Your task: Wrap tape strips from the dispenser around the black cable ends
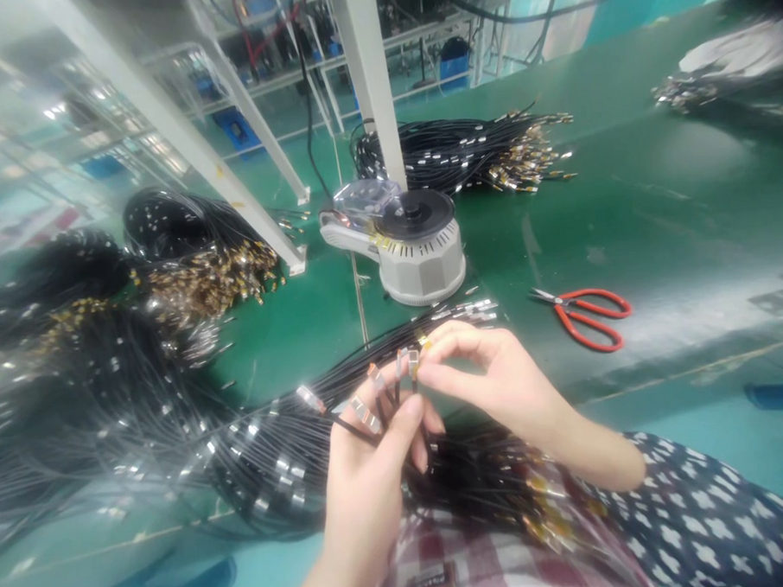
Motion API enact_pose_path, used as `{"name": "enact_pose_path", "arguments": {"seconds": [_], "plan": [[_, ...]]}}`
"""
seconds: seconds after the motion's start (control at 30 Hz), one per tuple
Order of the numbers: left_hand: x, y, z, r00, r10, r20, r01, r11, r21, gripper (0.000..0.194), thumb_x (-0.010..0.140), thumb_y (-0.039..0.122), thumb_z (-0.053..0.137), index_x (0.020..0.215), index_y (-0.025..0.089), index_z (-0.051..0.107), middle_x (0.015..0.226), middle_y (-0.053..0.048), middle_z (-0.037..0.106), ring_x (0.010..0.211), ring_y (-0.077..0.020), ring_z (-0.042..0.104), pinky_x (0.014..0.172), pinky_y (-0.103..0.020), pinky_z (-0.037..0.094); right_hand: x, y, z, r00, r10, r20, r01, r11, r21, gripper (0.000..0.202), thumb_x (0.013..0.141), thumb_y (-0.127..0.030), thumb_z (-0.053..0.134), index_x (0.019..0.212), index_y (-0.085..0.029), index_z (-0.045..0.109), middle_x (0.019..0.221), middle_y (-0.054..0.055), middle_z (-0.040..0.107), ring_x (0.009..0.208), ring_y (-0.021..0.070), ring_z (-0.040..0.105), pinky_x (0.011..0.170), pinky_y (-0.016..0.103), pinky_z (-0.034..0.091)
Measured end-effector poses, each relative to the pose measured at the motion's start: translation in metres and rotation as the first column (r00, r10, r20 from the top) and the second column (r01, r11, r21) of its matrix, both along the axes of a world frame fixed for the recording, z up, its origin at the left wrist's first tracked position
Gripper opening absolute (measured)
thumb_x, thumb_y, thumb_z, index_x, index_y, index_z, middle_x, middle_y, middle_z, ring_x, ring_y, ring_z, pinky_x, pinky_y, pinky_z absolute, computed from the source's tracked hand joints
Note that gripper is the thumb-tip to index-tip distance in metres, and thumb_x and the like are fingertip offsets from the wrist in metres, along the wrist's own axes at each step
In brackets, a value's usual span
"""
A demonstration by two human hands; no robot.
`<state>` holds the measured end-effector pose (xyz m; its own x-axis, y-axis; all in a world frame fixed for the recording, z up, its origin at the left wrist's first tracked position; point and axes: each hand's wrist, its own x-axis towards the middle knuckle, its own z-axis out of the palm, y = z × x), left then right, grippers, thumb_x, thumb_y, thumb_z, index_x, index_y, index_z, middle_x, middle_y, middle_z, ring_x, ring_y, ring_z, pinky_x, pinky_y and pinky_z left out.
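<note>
Several black cables with metal connector ends are fanned out in my left hand, the thumb pressing them against the fingers. My right hand pinches at the tip of one cable end at the right of the fan. A small yellow piece shows by its fingertips, too small to name surely. Beneath both hands runs a thick bundle of black cables, its yellow-tipped ends lying over my lap at the right.
A grey-white tape dispenser stands on the green table beyond my hands. Red-handled scissors lie to the right. More cable bundles lie at the back and left, near white frame posts.
</note>
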<state>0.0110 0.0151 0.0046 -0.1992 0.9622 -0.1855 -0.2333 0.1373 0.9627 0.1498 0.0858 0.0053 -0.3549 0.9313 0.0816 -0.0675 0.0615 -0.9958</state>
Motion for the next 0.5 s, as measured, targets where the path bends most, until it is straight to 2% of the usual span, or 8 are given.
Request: {"name": "enact_pose_path", "arguments": {"seconds": [0.3,0.5], "plan": [[-0.0003,-0.0046,-0.0050,1.000,-0.019,-0.013,0.019,0.999,0.032,0.031,0.087,0.023,0.066,0.117,0.022,0.065,0.066,0.000,0.065,0.050,-0.0087,0.051,0.045,-0.019,0.039,-0.0022,-0.0019,0.0047,1.000,0.018,0.012,-0.018,0.999,-0.045,0.013,0.077,-0.021,0.068,0.064,-0.019,0.064,0.078,0.003,0.065,0.080,0.0189,0.062,0.084,0.038,0.046],[0.0081,-0.0036,0.0005,0.999,0.053,-0.008,-0.053,0.998,0.018,0.031,0.083,0.024,0.069,0.114,0.019,0.068,0.062,0.000,0.063,0.049,-0.0086,0.051,0.043,-0.017,0.038,-0.0041,-0.0019,0.0041,1.000,0.010,0.004,-0.009,0.996,-0.086,0.013,0.076,-0.021,0.066,0.065,-0.019,0.062,0.078,0.003,0.063,0.079,0.0187,0.060,0.083,0.037,0.045]]}}
